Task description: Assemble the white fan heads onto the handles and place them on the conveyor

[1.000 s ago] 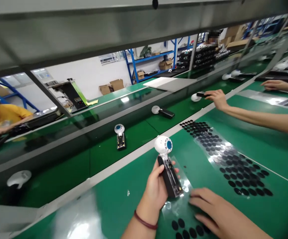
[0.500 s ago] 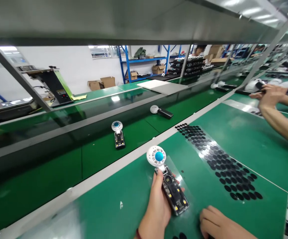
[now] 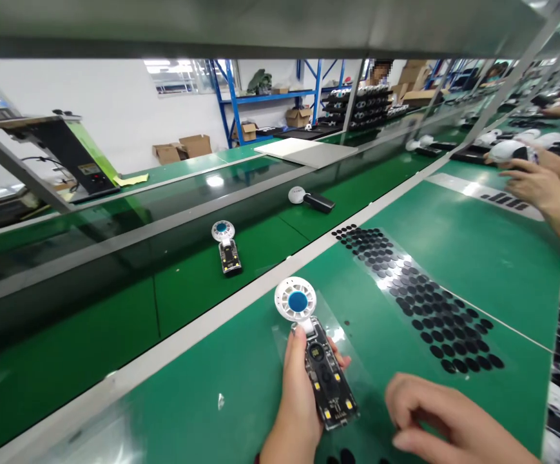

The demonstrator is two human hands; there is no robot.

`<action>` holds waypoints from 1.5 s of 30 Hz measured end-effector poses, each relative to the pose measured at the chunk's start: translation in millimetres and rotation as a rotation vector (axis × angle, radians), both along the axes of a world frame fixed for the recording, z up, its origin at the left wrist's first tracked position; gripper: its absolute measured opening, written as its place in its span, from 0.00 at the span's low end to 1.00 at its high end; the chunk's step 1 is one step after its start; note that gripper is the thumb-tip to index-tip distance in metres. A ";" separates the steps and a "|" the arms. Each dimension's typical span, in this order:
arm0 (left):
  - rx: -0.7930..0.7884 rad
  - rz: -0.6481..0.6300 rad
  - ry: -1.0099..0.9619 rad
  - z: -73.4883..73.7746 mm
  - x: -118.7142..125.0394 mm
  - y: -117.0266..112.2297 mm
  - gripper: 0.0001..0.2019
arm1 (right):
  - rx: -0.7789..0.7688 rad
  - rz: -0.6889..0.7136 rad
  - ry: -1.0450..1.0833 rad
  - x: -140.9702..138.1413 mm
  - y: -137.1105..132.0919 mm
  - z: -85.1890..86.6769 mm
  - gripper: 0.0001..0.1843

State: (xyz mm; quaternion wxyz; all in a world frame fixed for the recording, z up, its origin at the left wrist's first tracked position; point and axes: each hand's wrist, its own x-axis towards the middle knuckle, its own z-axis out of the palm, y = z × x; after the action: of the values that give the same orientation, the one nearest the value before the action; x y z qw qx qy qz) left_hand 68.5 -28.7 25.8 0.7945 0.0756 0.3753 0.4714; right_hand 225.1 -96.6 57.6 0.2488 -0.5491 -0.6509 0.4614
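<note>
My left hand [image 3: 296,399] grips the black open handle of a small hand-held fan [image 3: 316,354], whose white round head with a blue hub points away from me; the circuit board in the handle faces up. My right hand [image 3: 441,419] hovers just right of it with the fingers curled in a pinch; what they hold, if anything, is too small to see. Both hands are over a clear film sheet [image 3: 337,335] on the green table [image 3: 241,380].
A long sheet of several black round pads [image 3: 419,303] lies to the right. Two more fans [image 3: 225,246] [image 3: 308,198] ride the green conveyor beyond the grey rail. A co-worker's hands [image 3: 533,183] handle a white fan at right. A metal shelf hangs overhead.
The fan has been tipped flatter, its open board side now facing up. My right hand lifted off the film and curled its fingers. The co-worker's arm drew back from the belt.
</note>
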 end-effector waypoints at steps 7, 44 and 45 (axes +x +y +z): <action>-0.102 -0.040 -0.016 -4.0 0.1 3.9 0.22 | -0.100 -0.064 0.209 -37.4 78.7 36.4 0.02; 0.194 0.061 0.343 -1.0 -4.3 12.0 0.15 | 0.273 0.369 -0.233 -33.7 91.8 30.3 0.10; 0.185 0.054 0.341 -0.9 -4.4 11.2 0.15 | 0.296 0.368 -0.228 -33.3 91.3 28.1 0.10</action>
State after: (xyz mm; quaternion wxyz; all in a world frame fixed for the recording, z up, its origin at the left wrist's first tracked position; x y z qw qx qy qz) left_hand 64.1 -17.5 24.9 0.6963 0.2167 0.4614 0.5053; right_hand 191.8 -5.3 85.7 0.1635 -0.4274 -0.8241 0.3338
